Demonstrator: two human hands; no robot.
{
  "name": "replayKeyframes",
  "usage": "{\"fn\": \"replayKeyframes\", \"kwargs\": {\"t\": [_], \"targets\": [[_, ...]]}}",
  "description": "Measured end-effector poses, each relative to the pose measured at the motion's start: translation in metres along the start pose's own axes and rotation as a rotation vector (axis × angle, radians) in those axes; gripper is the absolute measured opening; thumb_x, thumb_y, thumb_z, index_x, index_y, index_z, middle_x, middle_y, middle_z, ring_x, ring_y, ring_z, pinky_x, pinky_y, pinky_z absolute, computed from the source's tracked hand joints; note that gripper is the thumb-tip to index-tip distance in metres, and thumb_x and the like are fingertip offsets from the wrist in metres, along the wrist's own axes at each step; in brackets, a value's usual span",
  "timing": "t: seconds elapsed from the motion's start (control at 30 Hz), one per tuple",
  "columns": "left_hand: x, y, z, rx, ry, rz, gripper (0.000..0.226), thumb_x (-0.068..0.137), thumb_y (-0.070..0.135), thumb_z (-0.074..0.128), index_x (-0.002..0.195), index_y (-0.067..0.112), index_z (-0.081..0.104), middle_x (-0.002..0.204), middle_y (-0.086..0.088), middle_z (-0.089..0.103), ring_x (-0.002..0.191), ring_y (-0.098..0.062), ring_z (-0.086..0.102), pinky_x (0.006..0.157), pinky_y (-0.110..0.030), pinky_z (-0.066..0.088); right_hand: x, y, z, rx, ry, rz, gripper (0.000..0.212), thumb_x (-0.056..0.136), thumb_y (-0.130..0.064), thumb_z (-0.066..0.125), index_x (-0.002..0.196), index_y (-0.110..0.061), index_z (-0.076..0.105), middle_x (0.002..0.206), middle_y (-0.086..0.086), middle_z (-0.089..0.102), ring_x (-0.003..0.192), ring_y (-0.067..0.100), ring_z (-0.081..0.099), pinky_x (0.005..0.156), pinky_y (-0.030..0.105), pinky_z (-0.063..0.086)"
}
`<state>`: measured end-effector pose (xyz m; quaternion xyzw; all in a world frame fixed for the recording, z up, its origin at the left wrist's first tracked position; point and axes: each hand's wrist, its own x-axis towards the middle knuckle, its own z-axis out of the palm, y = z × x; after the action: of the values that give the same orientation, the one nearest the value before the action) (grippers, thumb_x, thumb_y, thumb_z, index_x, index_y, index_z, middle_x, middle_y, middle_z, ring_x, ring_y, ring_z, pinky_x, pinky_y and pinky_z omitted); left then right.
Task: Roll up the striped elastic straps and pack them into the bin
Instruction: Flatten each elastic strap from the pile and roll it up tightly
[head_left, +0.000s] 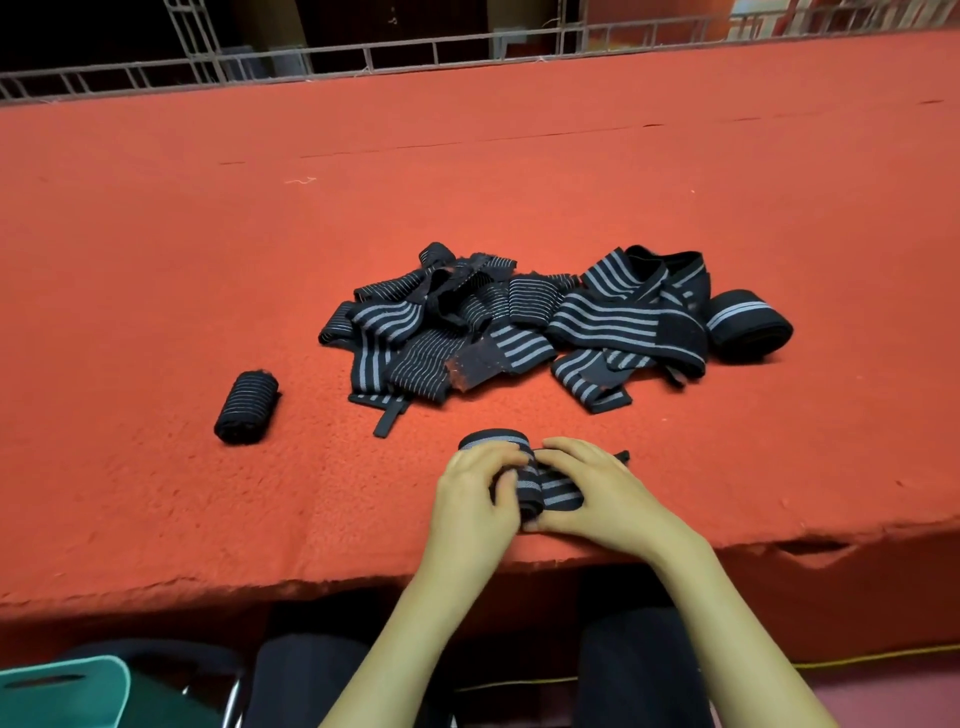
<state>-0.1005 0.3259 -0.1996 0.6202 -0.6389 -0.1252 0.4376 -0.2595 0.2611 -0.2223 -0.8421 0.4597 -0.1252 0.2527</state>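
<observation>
Head view: left hand and right hand both grip a part-rolled strap; two rolls sit on the surface, pile awaits rolling.

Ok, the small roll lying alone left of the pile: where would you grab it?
Probably across its middle, from above. The small roll lies on its side clear of the pile, so fingers and thumb can straddle its curved flanks and keep the wrap closed.
</observation>
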Motion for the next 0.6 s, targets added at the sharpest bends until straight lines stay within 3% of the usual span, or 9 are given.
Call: {"fn": "replayKeyframes", "kwargs": {"t": [0.1,0.2,0.33,0.47,0.6], "targets": [[0.005,-0.007,-0.010,-0.078,-0.031,-0.171,0.022,0.080,0.004,0.068,0.098,0.016,0.070,0.108,0.008,0.059,0.093,0.001,0.055,0.084,-0.012,0.044,-0.001,0.003,0.001,0.019,0.010,0.009,0.082,0.069,-0.064,0.069,0.141,-0.035,0.040,0.149,-0.018,0.030,0.139,0.004,0.022,0.116,0.030,0.018],[0.004,-0.014,-0.011,-0.034,-0.056,-0.292,0.041,0.077,0.025,0.075,0.114,0.025,0.058,0.112,0.009,0.049,0.103,-0.012,0.052,0.093,-0.030,0.046,-0.002,0.004,0.003,0.030,0.020,0.012,0.084,0.068,-0.065,0.069,0.141,-0.033,0.041,0.149,-0.017,0.031,0.138,0.005,0.023,0.116,0.030,0.018],[0.002,-0.017,-0.013,-0.146,-0.163,-0.481,0.050,0.073,0.043,0.075,0.110,0.037,0.042,0.114,0.005,0.053,0.104,-0.016,0.057,0.094,-0.039,0.047,-0.003,0.004,0.003,0.022,0.021,-0.017,0.088,0.070,-0.062,0.070,0.144,-0.032,0.035,0.149,-0.013,0.032,0.139,0.007,0.023,0.117,0.034,0.018],[0.005,-0.020,-0.012,-0.203,-0.179,-0.496,0.056,0.070,0.042,0.078,0.112,0.036,0.041,0.112,0.004,0.057,0.103,-0.016,0.058,0.093,-0.041,0.048,-0.006,0.008,-0.005,0.070,-0.056,-0.023,0.109,0.063,-0.063,0.074,0.150,-0.039,0.013,0.152,-0.013,0.027,0.140,0.007,0.021,0.117,0.034,0.021],[0.005,-0.022,-0.011,-0.219,-0.157,-0.494,0.069,0.063,0.043,0.078,0.120,0.033,0.040,0.112,0.004,0.053,0.105,-0.019,0.056,0.094,-0.044,0.048,-0.005,-0.001,-0.011,0.077,-0.073,-0.040,0.112,0.061,-0.063,0.077,0.149,-0.042,0.013,0.150,-0.016,0.028,0.138,0.004,0.022,0.116,0.030,0.021]]}}
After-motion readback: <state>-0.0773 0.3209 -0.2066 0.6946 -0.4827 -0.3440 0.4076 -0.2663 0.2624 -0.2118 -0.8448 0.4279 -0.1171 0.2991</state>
